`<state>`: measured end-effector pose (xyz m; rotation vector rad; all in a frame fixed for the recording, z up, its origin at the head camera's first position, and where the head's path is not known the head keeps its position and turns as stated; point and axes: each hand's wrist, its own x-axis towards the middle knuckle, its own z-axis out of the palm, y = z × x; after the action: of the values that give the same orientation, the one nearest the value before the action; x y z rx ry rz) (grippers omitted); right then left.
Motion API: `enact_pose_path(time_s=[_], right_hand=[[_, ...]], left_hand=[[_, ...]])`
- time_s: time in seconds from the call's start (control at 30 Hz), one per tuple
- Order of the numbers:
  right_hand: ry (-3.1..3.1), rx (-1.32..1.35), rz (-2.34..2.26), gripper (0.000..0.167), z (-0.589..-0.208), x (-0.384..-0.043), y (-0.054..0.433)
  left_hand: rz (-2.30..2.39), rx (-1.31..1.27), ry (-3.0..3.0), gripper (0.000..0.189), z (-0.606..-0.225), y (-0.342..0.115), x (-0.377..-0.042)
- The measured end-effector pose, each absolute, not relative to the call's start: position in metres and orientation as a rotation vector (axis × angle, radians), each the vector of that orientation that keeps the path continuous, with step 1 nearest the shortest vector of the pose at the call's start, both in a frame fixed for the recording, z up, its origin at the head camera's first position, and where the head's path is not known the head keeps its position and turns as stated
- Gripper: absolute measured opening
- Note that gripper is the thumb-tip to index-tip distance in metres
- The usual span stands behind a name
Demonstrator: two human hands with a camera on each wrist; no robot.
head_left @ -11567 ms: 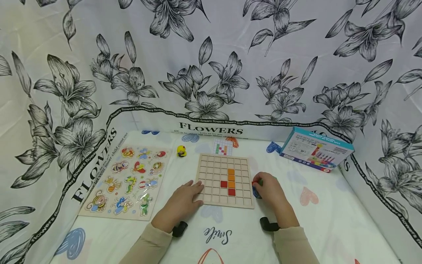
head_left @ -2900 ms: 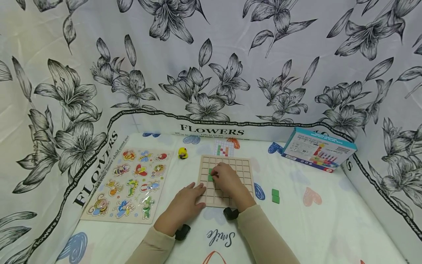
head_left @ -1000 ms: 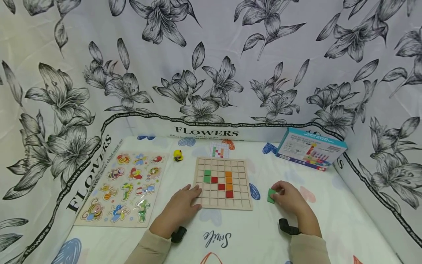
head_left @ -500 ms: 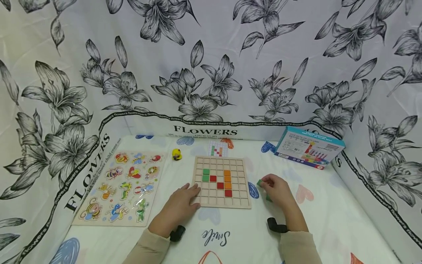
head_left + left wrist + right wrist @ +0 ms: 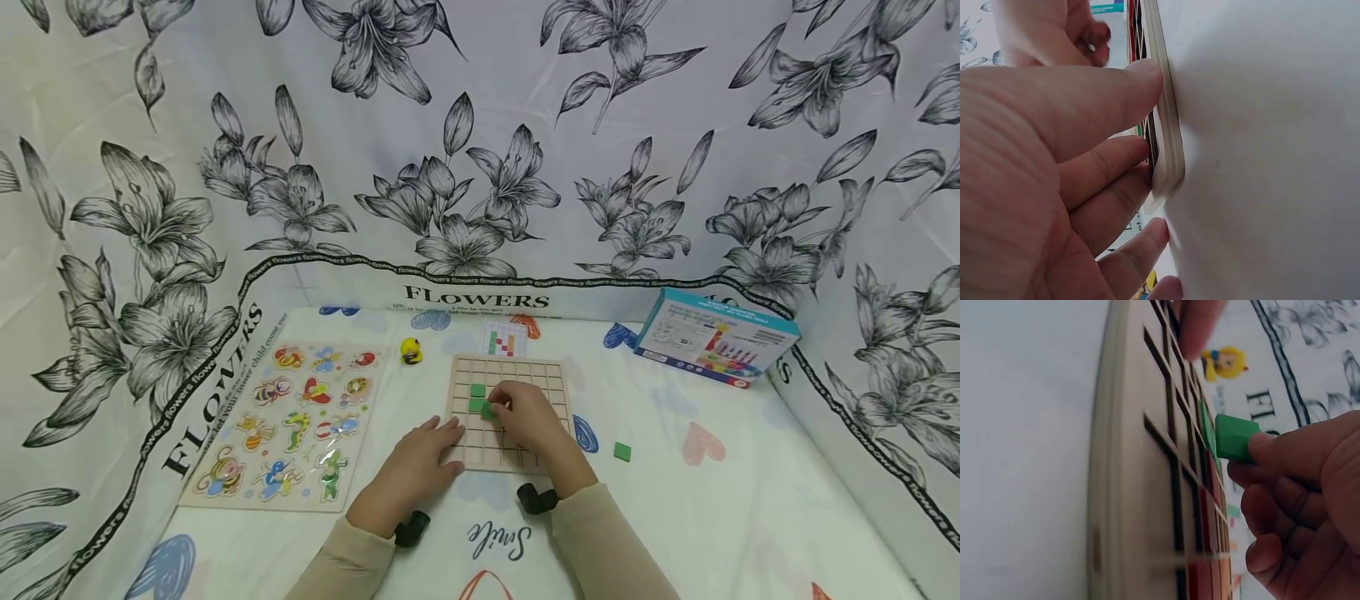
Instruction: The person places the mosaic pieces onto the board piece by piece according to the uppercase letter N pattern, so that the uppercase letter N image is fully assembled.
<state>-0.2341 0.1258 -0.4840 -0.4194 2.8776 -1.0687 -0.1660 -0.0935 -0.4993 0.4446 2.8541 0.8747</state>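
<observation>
A wooden grid board [image 5: 472, 457] lies on the cloth, with two green square tiles [image 5: 477, 397] set in its left part. My right hand [image 5: 531, 421] is over the board, pinching another green tile [image 5: 1235, 436] between thumb and finger. In the right wrist view this tile is just above the grid, near the green tiles in it. Red tiles [image 5: 1208, 519] also show there; in the head view my right hand covers them. My left hand [image 5: 416, 467] rests at the board's left edge, fingers extended, and the left wrist view shows its thumb [image 5: 1144, 78] touching the rim.
One loose green tile [image 5: 622, 451] lies right of the board. Behind the board is a printed pattern card [image 5: 505, 339], with a yellow duck toy [image 5: 411, 351] to its left. An insect puzzle board [image 5: 281, 425] lies left, and a cardboard box [image 5: 716, 337] stands at the back right.
Red, orange and green tiles have come onto the board. My right hand has taken a green tile from the cloth at the right and carried it left over the grid. My left hand stays put.
</observation>
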Motion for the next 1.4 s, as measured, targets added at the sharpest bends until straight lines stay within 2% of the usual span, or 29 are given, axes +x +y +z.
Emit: enact_pose_path(time_s=[0.27,0.53,1.4], right_hand=[[2.883,-0.428,-0.993,0.004,-0.489,-0.237,0.101],[2.890,-0.438,-0.934,0.006,-0.496,-0.236,0.099],[2.902,-0.441,-0.953,0.009,-0.492,-0.227,0.103]], left_hand=[[0.869,0.482,2.870,0.057,-0.500,-0.093,-0.167],[0.898,0.394,2.875,0.070,-0.499,-0.093,-0.168],[0.850,0.376,2.902,0.069,-0.498,-0.092,-0.166]])
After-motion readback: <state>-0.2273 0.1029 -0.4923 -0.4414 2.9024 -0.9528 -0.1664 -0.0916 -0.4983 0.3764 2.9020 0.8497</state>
